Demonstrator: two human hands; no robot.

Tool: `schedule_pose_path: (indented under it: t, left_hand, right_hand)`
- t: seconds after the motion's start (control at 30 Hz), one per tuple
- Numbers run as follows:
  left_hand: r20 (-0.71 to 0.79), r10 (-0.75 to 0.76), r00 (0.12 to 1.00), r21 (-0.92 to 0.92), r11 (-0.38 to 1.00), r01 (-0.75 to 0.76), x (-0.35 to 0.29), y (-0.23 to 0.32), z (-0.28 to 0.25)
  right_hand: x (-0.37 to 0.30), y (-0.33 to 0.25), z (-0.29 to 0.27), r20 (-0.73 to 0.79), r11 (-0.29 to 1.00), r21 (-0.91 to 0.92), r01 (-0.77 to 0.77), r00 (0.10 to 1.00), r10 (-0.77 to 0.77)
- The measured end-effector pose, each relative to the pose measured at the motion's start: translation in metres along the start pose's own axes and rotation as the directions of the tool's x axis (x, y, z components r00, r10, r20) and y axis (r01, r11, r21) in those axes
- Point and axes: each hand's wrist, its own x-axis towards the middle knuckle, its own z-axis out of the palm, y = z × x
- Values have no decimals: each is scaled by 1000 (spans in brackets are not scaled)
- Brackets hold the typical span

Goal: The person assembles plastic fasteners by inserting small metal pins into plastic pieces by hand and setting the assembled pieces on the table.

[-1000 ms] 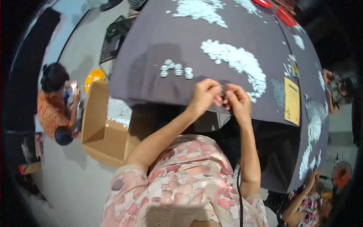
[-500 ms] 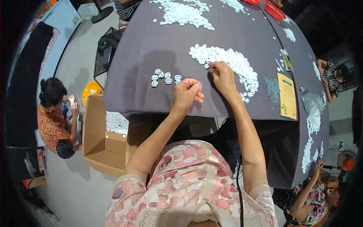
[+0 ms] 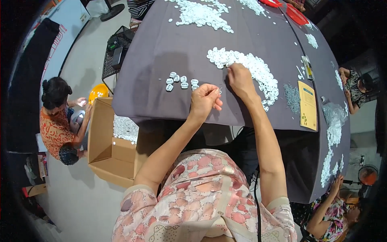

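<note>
My left hand point(image 3: 204, 101) hovers over the dark grey table point(image 3: 161, 52), its fingers pinched on a thin metal pin that shows at its fingertips. To its left lies a small cluster of white plastic pieces point(image 3: 180, 82). My right hand point(image 3: 239, 78) reaches forward into the near edge of a large pile of white pieces point(image 3: 254, 70), fingers curled down on it. Whether it grips a piece is hidden by the fingers.
More white piles point(image 3: 197, 12) lie at the table's far side and along its right edge point(image 3: 332, 129), with a heap of metal pins point(image 3: 291, 97) and a yellow booklet point(image 3: 308, 105). An open cardboard box point(image 3: 109, 141) stands on the floor at left beside a seated person point(image 3: 56, 117). Other people sit at right.
My right hand has moved forward from beside the left hand into the big white pile. My left hand stayed near the table's front edge, still pinched.
</note>
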Motion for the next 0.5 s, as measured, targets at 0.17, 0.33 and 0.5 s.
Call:
schedule_pose_path:
  t: [0.17, 0.33, 0.5]
  left_hand:
    - [-18, 8, 1000, 11, 1000, -8, -2, 1, 0]
    - [-5, 28, 1000, 17, 999, -27, -3, 0, 3]
    - [-16, 49, 999, 54, 997, -48, -2, -3, 4]
  right_hand:
    - [-39, -43, -28, 184, 562, 675, -478, 847, 499]
    - [-54, -44, -30, -70, 961, 263, -83, 992, 105]
    - [-60, -39, -27, -89, 975, 202, -91, 990, 111]
